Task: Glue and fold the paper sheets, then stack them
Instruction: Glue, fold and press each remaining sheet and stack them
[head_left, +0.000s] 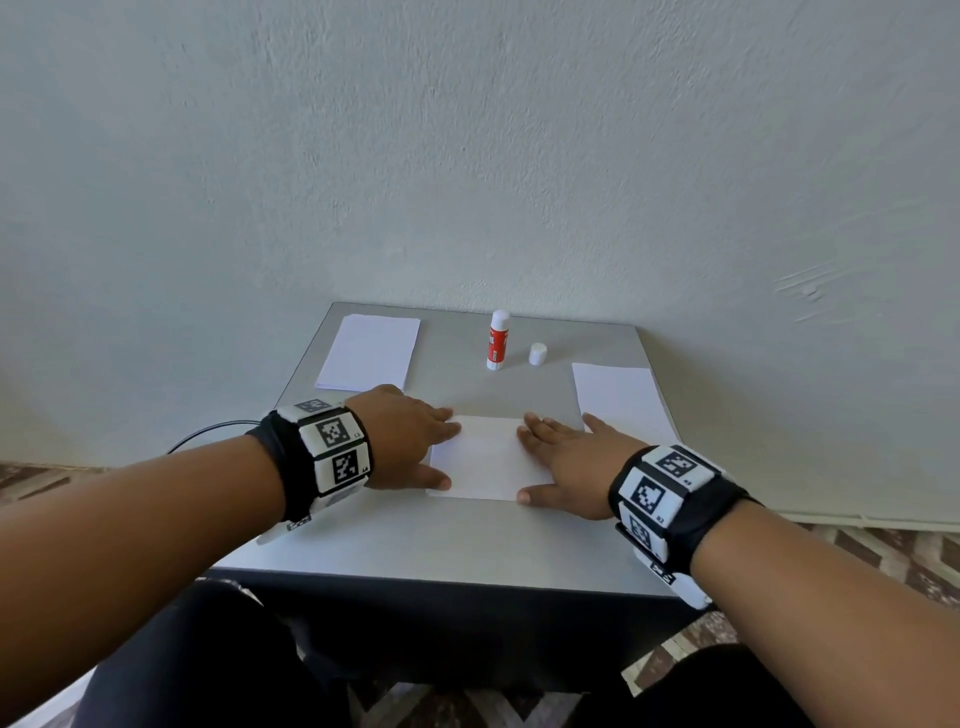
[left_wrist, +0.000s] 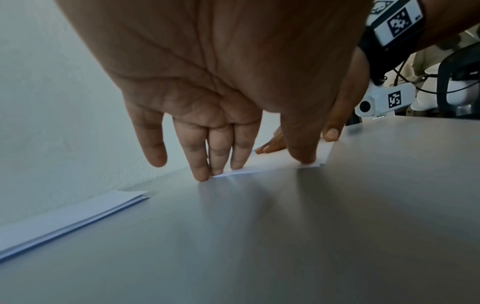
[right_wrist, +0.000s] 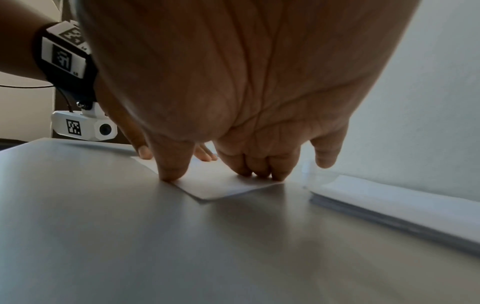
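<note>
A folded white sheet (head_left: 485, 457) lies flat in the middle of the grey table (head_left: 467, 545). My left hand (head_left: 415, 441) presses its left edge with straight fingers (left_wrist: 221, 156) and thumb. My right hand (head_left: 566, 462) presses the sheet's right side the same way, with fingertips (right_wrist: 259, 168) and thumb down on the paper (right_wrist: 215, 185). A stack of white sheets (head_left: 370, 352) lies at the back left. More white paper (head_left: 621, 397) lies at the right edge. An uncapped red and white glue stick (head_left: 497, 340) stands at the back, its white cap (head_left: 537, 354) beside it.
A pale wall rises right behind the table. A black cable (head_left: 208, 434) runs off the table's left side. Patterned floor (head_left: 883, 551) shows on both sides, and my dark-clothed legs (head_left: 208, 665) are below the front edge.
</note>
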